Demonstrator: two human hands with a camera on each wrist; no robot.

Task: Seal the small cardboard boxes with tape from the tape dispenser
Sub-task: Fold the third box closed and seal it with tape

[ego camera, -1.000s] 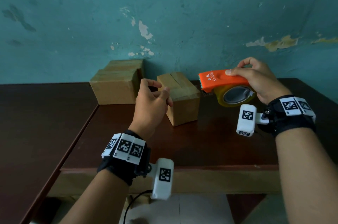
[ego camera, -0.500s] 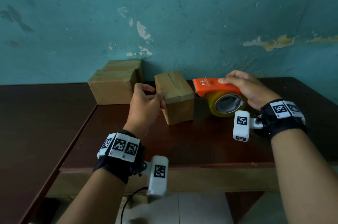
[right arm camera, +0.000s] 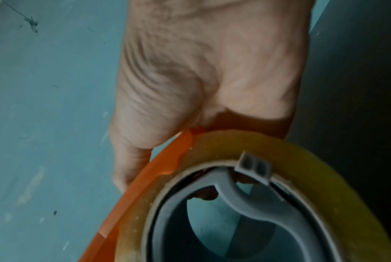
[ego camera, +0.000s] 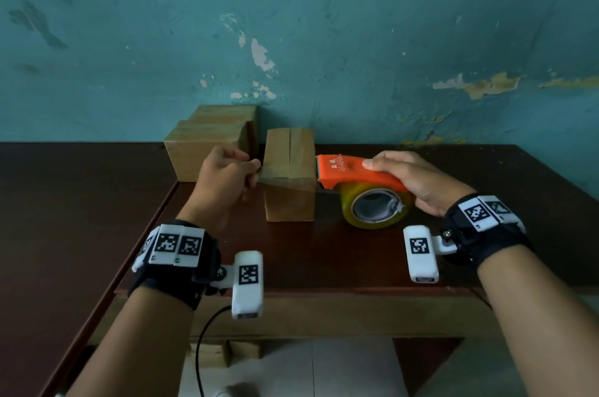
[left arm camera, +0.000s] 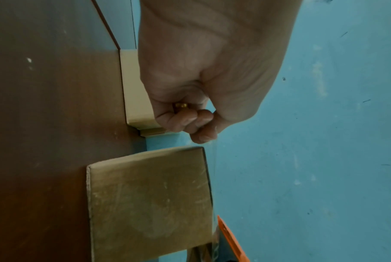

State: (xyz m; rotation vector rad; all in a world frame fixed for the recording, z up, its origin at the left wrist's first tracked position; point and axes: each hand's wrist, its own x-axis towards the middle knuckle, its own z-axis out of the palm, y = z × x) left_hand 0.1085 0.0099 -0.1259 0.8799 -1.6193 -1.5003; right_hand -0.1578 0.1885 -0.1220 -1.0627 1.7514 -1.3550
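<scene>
A small cardboard box (ego camera: 289,174) (left arm camera: 149,200) stands on the dark wooden table (ego camera: 324,254), its top seam running away from me. My right hand (ego camera: 418,177) (right arm camera: 207,79) grips the orange tape dispenser (ego camera: 356,174) (right arm camera: 131,195) with its yellowish roll (ego camera: 376,205) (right arm camera: 290,159), just right of the box. A clear strip of tape (ego camera: 285,181) (left arm camera: 214,177) stretches from the dispenser across the box's near top edge. My left hand (ego camera: 227,181) (left arm camera: 201,113) pinches the strip's free end at the box's left side.
Two more cardboard boxes (ego camera: 207,145) (left arm camera: 136,92) sit against the teal wall (ego camera: 291,23) behind my left hand. The table's front edge (ego camera: 291,294) lies close to my wrists. A lower dark surface (ego camera: 64,218) adjoins on the left.
The dispenser has come down from above to the box's right side. The box now stands square to me, and a strip of tape spans its top between both hands.
</scene>
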